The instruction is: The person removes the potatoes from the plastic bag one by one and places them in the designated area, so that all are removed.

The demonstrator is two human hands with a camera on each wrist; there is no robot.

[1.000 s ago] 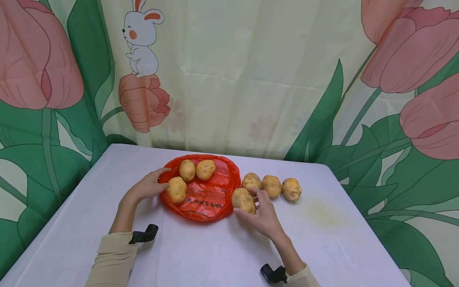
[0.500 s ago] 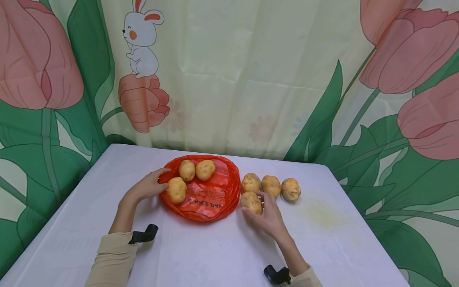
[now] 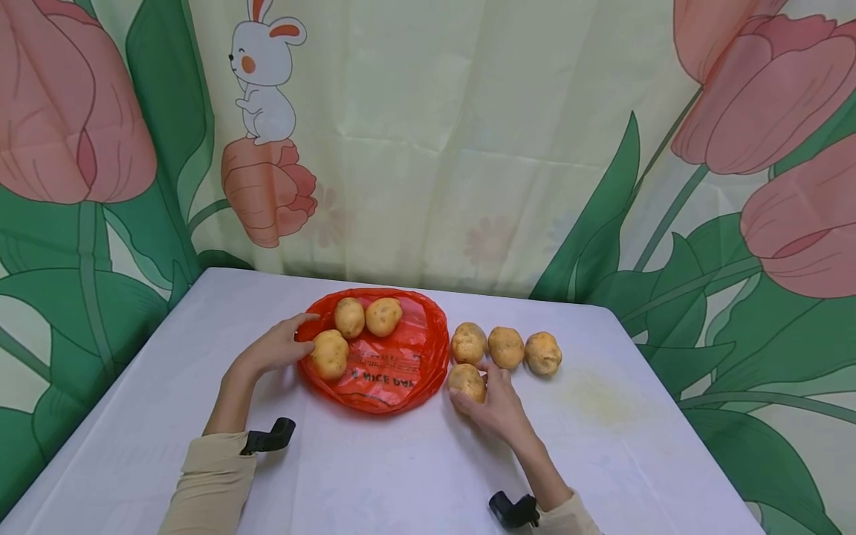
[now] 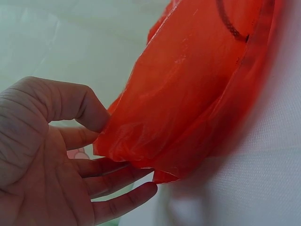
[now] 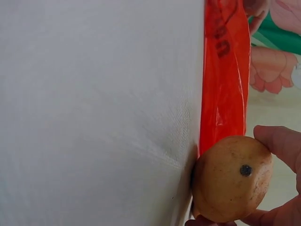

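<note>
A red plastic bag, its rim folded round into a low open bowl shape, holds three potatoes: one at the near left, two farther back. At its left rim my left hand pinches the plastic between thumb and fingers; in the left wrist view the thumb lies against the red film, with other fingers behind it. My right hand grips a potato just right of the bag. In the right wrist view this potato, with a dark spot, is low at the white cloth.
Three more potatoes stand in a row right of the bag: the left one, the middle one and the right one. A white cloth covers the table. Behind it hangs a printed curtain.
My right hand has carried the potato rightward, away from the bag's right rim, and slightly down toward the cloth. The left hand has stayed at the bag's left rim.
</note>
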